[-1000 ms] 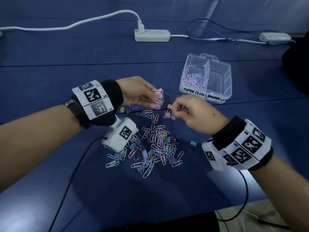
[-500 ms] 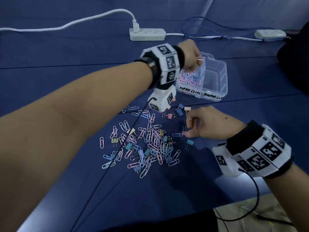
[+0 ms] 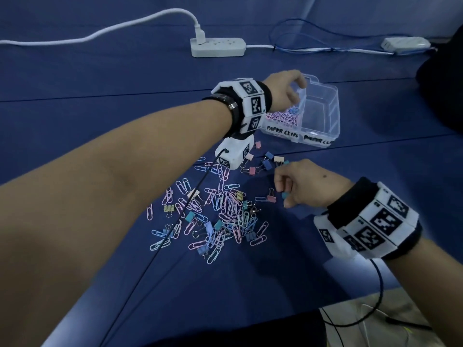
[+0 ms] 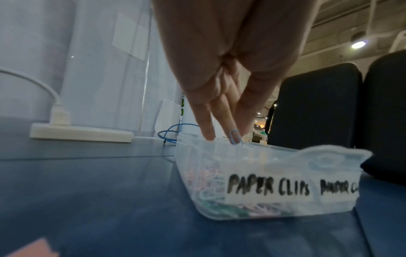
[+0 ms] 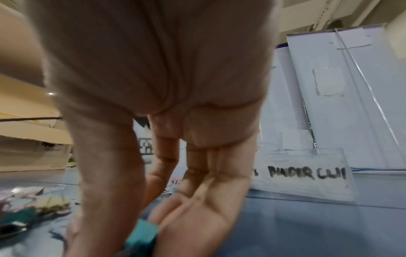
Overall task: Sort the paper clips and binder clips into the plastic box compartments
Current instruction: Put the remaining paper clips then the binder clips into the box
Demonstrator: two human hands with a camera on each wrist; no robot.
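Note:
A clear plastic box (image 3: pixel 325 113) stands right of centre, labelled PAPER CLIPS and BINDER CLIPS (image 4: pixel 268 187). Pink and blue paper clips (image 3: pixel 285 116) lie in its left compartment. Above that compartment my left hand (image 3: pixel 293 92) points its fingers down, and a blue paper clip (image 4: pixel 235 137) sits pinched at its fingertips. A mixed pile of paper clips and binder clips (image 3: pixel 225 211) lies on the blue table. Right of the pile my right hand (image 3: pixel 288 194) curls round a teal binder clip (image 3: pixel 285 195) (image 5: pixel 142 233). A pink binder clip (image 3: pixel 271 198) lies just left of it.
Several loose binder clips (image 3: pixel 266 162) lie between the pile and the box. A white power strip (image 3: pixel 217 47), a blue cable (image 3: pixel 300 33) and a white adapter (image 3: pixel 403 43) are at the back. A dark object (image 3: pixel 443 96) sits at far right. The table edge runs along the bottom right.
My left hand went from the pile up to the box and dipped lower over its left compartment. My right hand dropped to the table right of the pile and took a teal binder clip.

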